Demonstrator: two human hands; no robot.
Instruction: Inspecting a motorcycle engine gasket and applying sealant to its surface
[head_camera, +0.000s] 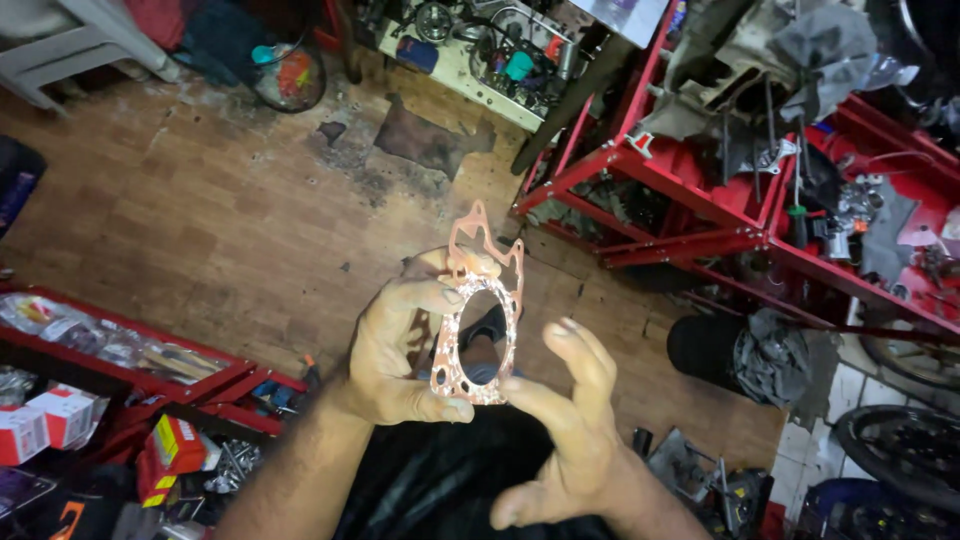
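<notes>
We note the copper-coloured head gasket (478, 310) held up in the air in front of us, above the floor and resting on no surface. Its long axis runs near upright, tilted a little to the right at the top, with the large round bore in the lower half and the irregular lobes pointing up and away.

Our left hand (405, 350) is clamped on the gasket: fingers curl over the left rim at mid-height and the thumb presses the lower edge. Our right hand (565, 420) is spread, fingers apart and closed on nothing; one fingertip looks to be touching or just beside the gasket's lower right edge, and we cannot tell which. The gasket lies up and to the left of the right hand, and the left hand is plainly the nearer, since it carries the part.

Below is a worn wooden plank floor (200, 220) with dark stains. A red steel rack (700, 210) of engine parts and tools stands to the right, a black cylindrical bin (705, 350) beside its foot. At lower left are red shelves (150, 375) with small cartons (60, 415). A tyre (900, 450) lies at lower right.
</notes>
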